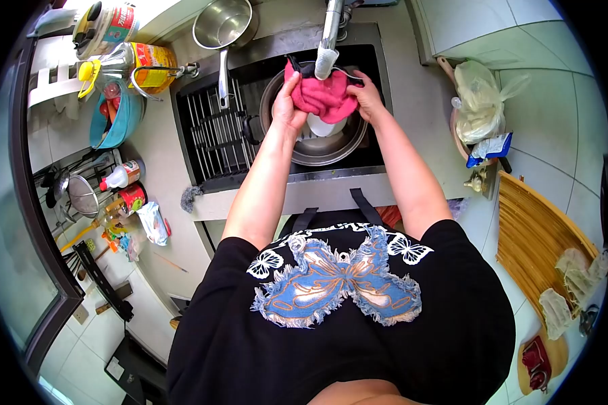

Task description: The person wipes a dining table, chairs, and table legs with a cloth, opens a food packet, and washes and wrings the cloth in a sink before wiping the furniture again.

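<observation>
Stretched between both hands is a pink cloth (325,98) with a dark part along its upper edge, under the faucet (330,42). My left hand (288,108) grips its left side, fingers mostly behind the fabric. On the right side, my right hand (367,98) pinches it between thumb and fingers. A metal pot (317,159) with a dark side handle sits in the black sink (378,145) just below. Inside the pot, partly covered by the cloth, shows a white rounded dish (327,127).
A rack (215,131) spans the sink's left part, and a saucepan (223,25) lies behind it with its handle over the rack. Along the left counter stand an oil bottle (148,67), a blue basin (118,121) and a strainer (83,194). Plastic bags (478,101) lie at the right.
</observation>
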The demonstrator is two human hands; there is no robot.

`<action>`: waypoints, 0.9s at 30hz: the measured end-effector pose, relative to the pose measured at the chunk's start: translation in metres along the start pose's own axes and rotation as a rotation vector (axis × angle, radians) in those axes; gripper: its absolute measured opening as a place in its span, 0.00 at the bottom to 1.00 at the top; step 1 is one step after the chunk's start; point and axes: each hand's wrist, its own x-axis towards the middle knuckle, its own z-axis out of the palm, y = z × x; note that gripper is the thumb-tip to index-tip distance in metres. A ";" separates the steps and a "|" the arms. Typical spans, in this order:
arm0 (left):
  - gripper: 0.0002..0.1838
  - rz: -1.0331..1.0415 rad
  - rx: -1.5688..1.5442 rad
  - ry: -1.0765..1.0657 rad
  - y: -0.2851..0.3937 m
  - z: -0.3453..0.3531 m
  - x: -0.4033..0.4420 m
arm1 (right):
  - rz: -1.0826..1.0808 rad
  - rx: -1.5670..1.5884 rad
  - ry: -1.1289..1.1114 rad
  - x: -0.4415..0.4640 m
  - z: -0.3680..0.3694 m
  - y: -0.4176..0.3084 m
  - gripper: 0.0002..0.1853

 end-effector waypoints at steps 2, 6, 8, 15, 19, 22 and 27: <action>0.18 0.030 -0.037 -0.002 -0.001 0.001 0.005 | 0.023 -0.046 0.038 0.000 -0.013 0.005 0.40; 0.21 0.000 -0.106 -0.057 -0.003 0.011 -0.002 | -0.146 -0.396 0.170 0.022 -0.021 0.036 0.40; 0.22 0.006 -0.143 -0.097 -0.005 0.018 -0.012 | 0.167 -0.237 0.252 -0.017 0.008 -0.001 0.37; 0.25 0.040 -0.182 -0.141 -0.021 0.008 -0.043 | 0.483 0.700 -0.297 -0.055 0.046 -0.028 0.33; 0.27 -0.010 -0.205 0.002 -0.014 -0.023 -0.057 | 0.290 0.644 -0.398 -0.049 0.059 -0.017 0.20; 0.30 -0.043 0.050 0.131 -0.002 -0.034 -0.066 | 0.198 0.753 -0.405 -0.042 0.067 -0.015 0.15; 0.40 0.035 1.354 0.659 -0.003 -0.040 -0.070 | 0.121 0.753 -0.304 -0.049 0.073 -0.011 0.19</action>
